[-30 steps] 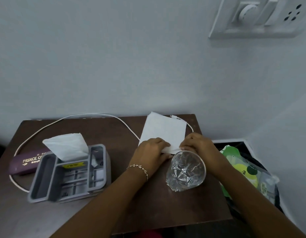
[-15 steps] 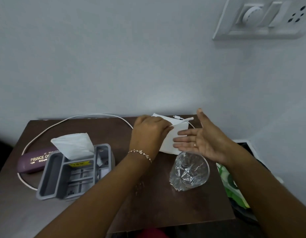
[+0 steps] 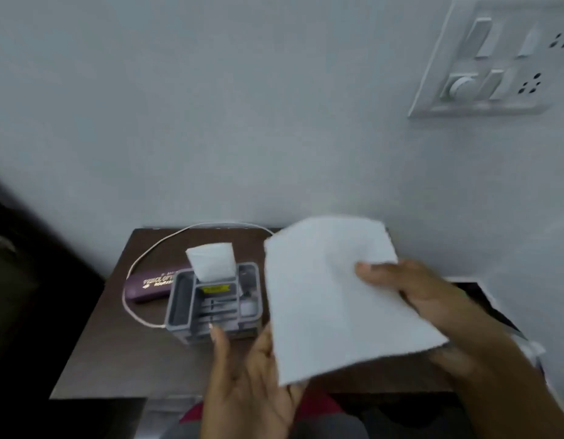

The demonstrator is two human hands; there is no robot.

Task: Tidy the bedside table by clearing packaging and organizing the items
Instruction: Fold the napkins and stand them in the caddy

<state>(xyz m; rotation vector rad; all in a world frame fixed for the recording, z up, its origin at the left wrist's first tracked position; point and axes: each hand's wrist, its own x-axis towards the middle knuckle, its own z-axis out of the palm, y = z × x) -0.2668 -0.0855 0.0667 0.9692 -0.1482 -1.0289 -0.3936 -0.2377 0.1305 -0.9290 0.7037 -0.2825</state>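
a pale grey wall (image 3: 211,122) fills the upper half of the view, above a dark brown bedside table (image 3: 122,359). half a second ago the white paper sheet (image 3: 331,296) lay flat at the back of the table under the left hand. now it is lifted clear of the table, over its right half, and hides the glass that stood there. the sheet is roughly rectangular. its longer edges run from the viewer toward the wall, slanted so the near end sits further right, and its face tilts up to the camera.

the right hand (image 3: 426,296) grips the sheet's right edge, thumb on top and fingers curled beneath. the left hand (image 3: 252,384) is open, palm up, fingers spread, at the sheet's near left corner. whether it touches the paper cannot be told.

a white switchboard (image 3: 489,58) is on the wall at upper right. a grey plastic organiser (image 3: 182,312) sits left of the sheet, with a folded white paper (image 3: 212,261) standing upright in it. just behind the organiser lies a purple spectacle case (image 3: 144,288), long axis left to right. its gold lettering starts with "prince" and the rest is blurred. a white cable (image 3: 138,264) loops round the case. a yellow label (image 3: 215,289) inside the organiser is unreadable.
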